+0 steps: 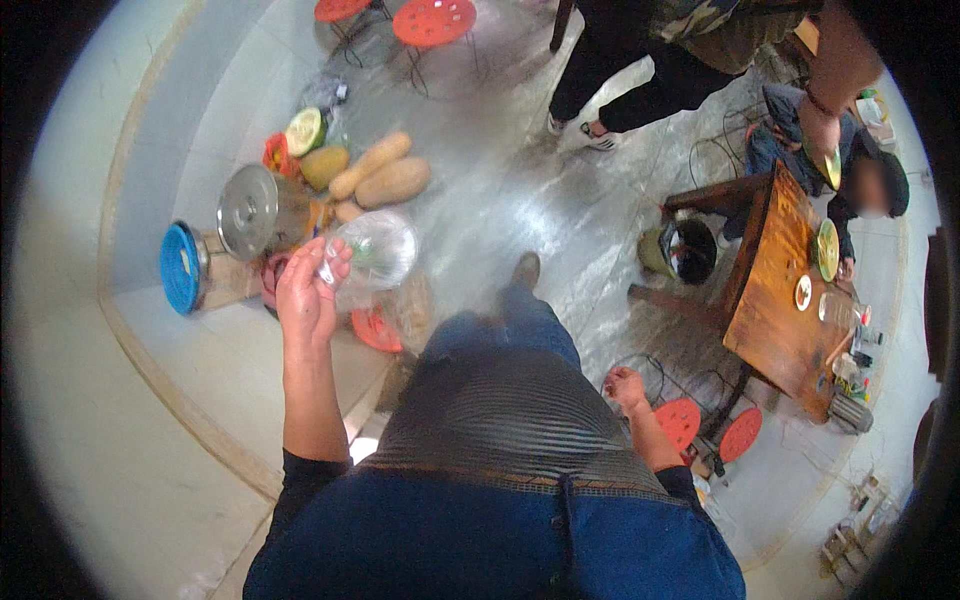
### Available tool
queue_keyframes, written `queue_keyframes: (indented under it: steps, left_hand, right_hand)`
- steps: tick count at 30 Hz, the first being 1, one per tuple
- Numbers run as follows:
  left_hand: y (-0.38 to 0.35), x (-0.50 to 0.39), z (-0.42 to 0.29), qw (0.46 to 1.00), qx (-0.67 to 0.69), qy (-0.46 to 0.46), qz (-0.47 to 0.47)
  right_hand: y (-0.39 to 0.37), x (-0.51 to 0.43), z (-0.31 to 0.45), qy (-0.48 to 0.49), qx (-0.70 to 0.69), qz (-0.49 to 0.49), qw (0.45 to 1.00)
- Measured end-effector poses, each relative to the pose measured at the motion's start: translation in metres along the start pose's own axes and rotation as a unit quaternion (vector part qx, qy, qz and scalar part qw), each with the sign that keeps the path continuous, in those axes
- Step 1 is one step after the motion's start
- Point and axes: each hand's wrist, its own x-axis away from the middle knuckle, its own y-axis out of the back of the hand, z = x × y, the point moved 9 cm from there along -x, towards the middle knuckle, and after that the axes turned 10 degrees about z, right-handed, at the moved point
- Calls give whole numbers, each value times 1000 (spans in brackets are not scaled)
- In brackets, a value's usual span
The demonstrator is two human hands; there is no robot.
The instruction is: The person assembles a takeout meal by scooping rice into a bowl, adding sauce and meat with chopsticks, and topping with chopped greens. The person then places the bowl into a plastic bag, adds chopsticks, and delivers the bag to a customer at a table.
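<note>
My left hand point(311, 289) is raised at the left with its fingers closed on the edge of a clear plastic bag or container point(379, 247). Something green shows through the clear plastic. Down by my right hip, my right hand point(625, 386) hangs with its fingers curled; whether it holds anything is too small to tell. Near the left hand, beyond it, stands a metal pot with a lid point(249, 212). Large tan gourds or squashes point(394, 182) lie on the floor past the clear plastic.
A wooden table point(772, 300) with a green plate point(826, 250) stands at the right, a bin point(690, 250) beside it. Two other people are near it. Red stools point(433, 21) stand at the top and lower right. A blue basket point(180, 268) is at the left wall.
</note>
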Motion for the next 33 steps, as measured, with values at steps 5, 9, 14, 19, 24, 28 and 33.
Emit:
queue_keyframes:
  steps: [5,9,14,19,24,28,33]
  left_hand:
    - [-71,-75,-56,997,42,-58,38]
    - [-122,-142,-89,991,74,-90,70]
    - [-182,-250,-119,987,81,-84,109]
    - [-257,-348,-162,980,78,-60,171]
    - [-349,-437,-227,959,42,-65,273]
    - [-425,-508,-277,937,38,-63,341]
    - [-510,-593,-324,944,49,-79,316]
  right_hand:
    - [94,-67,106,-99,-57,-112,987]
    - [152,-132,183,-77,28,-123,989]
    - [182,-195,224,8,104,-138,985]
    - [164,-216,247,-125,-171,-143,967]
    - [146,-232,320,-111,-155,-155,969]
    - [182,-254,369,-111,-102,-184,971]
    - [250,-320,359,-97,-262,-159,947]
